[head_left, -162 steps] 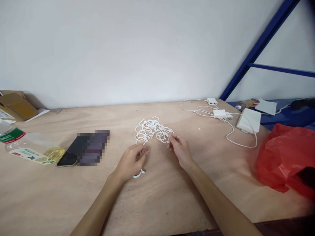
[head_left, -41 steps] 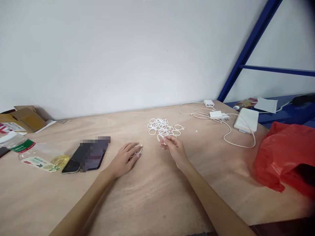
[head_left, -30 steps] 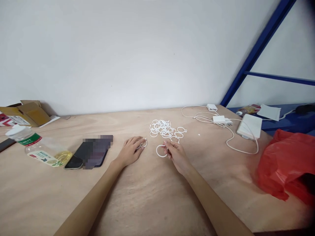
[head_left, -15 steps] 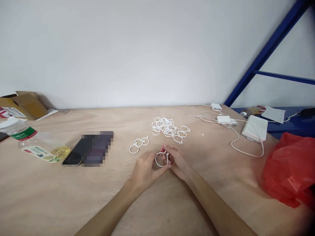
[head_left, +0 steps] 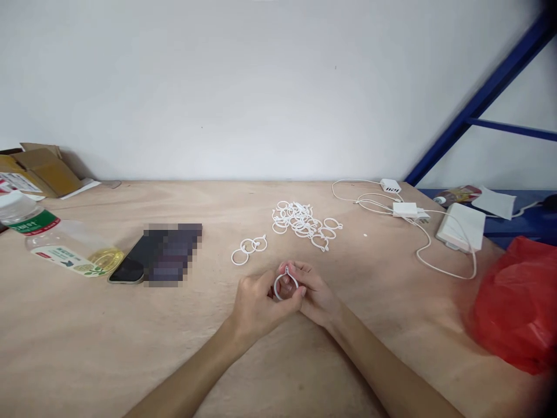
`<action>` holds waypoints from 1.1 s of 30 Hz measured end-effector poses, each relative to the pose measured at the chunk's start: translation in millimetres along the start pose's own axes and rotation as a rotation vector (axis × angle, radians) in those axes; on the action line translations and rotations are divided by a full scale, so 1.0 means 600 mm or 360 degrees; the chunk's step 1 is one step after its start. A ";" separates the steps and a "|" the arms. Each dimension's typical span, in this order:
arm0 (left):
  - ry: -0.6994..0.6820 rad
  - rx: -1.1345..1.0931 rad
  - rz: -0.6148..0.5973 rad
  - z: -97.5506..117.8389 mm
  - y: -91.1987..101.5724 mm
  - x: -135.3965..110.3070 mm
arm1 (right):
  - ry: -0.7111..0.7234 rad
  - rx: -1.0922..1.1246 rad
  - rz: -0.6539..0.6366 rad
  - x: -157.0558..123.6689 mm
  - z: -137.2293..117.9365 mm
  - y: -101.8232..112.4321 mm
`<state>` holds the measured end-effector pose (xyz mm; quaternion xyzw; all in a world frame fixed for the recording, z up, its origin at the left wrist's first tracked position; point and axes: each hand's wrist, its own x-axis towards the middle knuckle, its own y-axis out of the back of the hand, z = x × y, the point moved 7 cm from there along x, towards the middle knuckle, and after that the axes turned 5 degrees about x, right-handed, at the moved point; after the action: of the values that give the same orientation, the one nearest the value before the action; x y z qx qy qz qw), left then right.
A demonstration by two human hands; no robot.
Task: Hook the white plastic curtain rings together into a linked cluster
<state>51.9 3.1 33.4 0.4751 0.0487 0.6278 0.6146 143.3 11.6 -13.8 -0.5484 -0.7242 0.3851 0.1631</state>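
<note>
Between my two hands I hold one white plastic ring, with its small clasp end pointing up and away from me. My left hand is closed on the ring's left side, thumb across the front. My right hand pinches it from the right, and fingertips of both hands meet at the clasp. Just beyond my left hand lies a short group of white rings, which look linked or overlapping. Farther back on the wooden table sits a loose pile of several more white rings.
At left are a clear bottle with a green label, a dark phone and an open cardboard box. To the right lie a white cable with a charger, a white box and a red plastic bag.
The held ring's clasp ends, apart earlier, are now pressed together between my fingertips at the top. The whole view has shifted slightly.
</note>
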 end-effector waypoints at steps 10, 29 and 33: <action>0.0309 0.0087 -0.0381 -0.015 -0.017 0.003 | 0.0090 -0.0307 0.0102 0.005 -0.010 0.010; 0.0386 0.0966 -0.0236 -0.113 0.035 0.052 | 0.0653 -0.2916 0.1240 -0.020 -0.136 0.108; 0.0708 0.1210 0.0036 -0.180 0.091 0.060 | 0.0682 -0.2836 0.1162 -0.016 -0.128 0.101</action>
<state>-51.1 75.9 29.3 0.5212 0.4022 0.6590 0.3637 237.9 37.9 -6.5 -0.7187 -0.4907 -0.3822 -0.3108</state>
